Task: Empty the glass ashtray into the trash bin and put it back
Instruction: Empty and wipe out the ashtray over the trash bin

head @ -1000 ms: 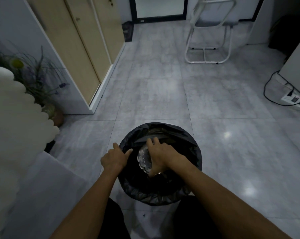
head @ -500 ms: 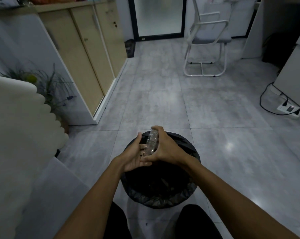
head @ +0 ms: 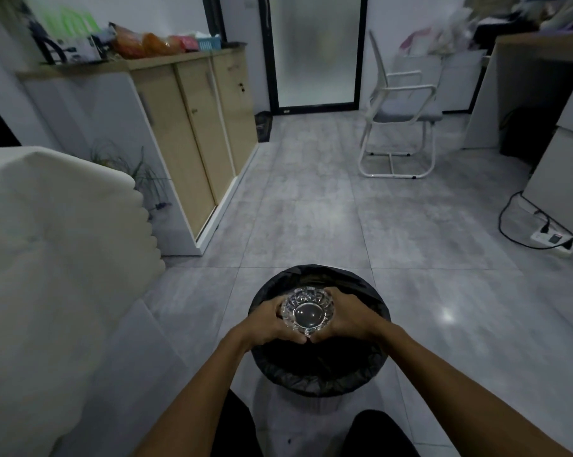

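Note:
The cut-glass ashtray (head: 307,312) is held upright, its round bowl facing me, directly above the trash bin (head: 318,371), a round bin lined with a black bag on the floor between my knees. My left hand (head: 268,321) cups the ashtray's left side and my right hand (head: 348,315) cups its right side, fingertips meeting under it. Nothing shows inside the bowl. The bin's inside is dark and its contents are hidden.
A white cushioned sofa arm (head: 47,245) fills the left. A wooden cabinet (head: 192,133) with clutter on top lines the left wall. A white chair (head: 400,117) stands ahead, a power strip with cable (head: 552,240) lies right. Grey tiled floor (head: 311,209) lies between.
The ashtray went from tipped down inside the bin, to on edge above it, to upright facing me. My left hand left the bin rim and joined the hold. The view tilted up.

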Motion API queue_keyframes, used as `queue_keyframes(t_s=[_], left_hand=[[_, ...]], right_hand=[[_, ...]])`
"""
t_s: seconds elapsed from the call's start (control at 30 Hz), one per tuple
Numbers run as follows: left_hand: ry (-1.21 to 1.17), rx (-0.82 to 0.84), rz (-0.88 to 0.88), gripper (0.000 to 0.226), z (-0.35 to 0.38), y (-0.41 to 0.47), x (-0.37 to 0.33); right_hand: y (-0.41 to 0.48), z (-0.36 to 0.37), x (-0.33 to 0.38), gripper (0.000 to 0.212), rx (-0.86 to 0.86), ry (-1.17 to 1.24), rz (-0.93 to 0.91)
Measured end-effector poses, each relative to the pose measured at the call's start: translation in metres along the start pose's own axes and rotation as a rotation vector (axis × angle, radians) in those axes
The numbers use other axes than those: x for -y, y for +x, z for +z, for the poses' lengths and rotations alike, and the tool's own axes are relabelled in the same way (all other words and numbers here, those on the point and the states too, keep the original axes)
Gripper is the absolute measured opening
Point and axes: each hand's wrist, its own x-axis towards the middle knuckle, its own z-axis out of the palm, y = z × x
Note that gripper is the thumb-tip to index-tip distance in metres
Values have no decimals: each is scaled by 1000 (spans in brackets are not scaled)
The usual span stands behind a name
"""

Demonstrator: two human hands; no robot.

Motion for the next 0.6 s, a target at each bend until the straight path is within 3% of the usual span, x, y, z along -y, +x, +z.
queue_keyframes(t_s=[0.17, 0.4, 0.6], left_hand=[[44, -72, 46, 106, 2, 2, 3], [103, -111, 51, 100, -10, 23, -31], [90, -130, -6, 105, -54, -10, -100]], right_hand=[[-7, -8, 7, 99, -30, -1, -31], [6, -36, 20, 93, -107, 54, -35], [-2, -92, 95, 73, -57, 46, -36]])
